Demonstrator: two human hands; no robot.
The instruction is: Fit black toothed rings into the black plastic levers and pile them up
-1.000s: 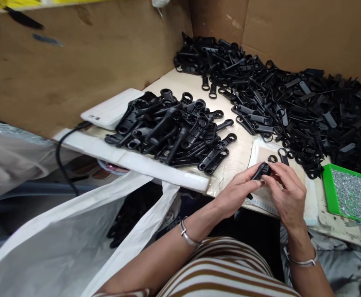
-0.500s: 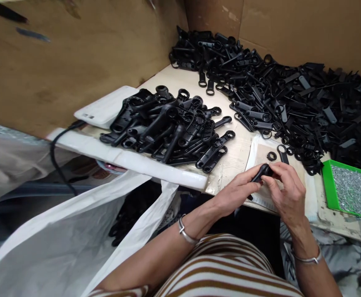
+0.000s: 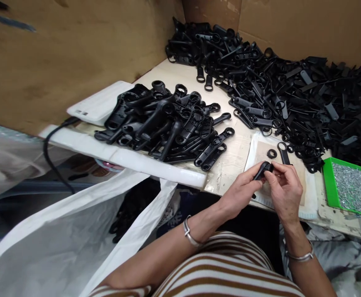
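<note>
At the table's front edge, my left hand (image 3: 240,190) is closed around a black plastic ring-ended handle (image 3: 261,170), its ring end pointing away from me. The fingers and thumb of my right hand (image 3: 286,189) pinch a small black part (image 3: 270,167) against that end; its exact shape is partly hidden by the fingertips. Just beyond the hands, a loose black ring (image 3: 271,154) and a flat black piece with a ring end (image 3: 282,152) lie on a pale sheet (image 3: 253,150).
Left of the hands is a pile of black handles (image 3: 168,123), beside a white flat device (image 3: 96,103) with a black cable (image 3: 47,148). A larger heap of black parts (image 3: 261,82) fills the back right. A green tray (image 3: 329,181) holds small metal pins. A white bag (image 3: 75,231) hangs below.
The view has shifted slightly. My right fingertips have moved a little on the ring end, and the small black part now shows between them and the handle.
</note>
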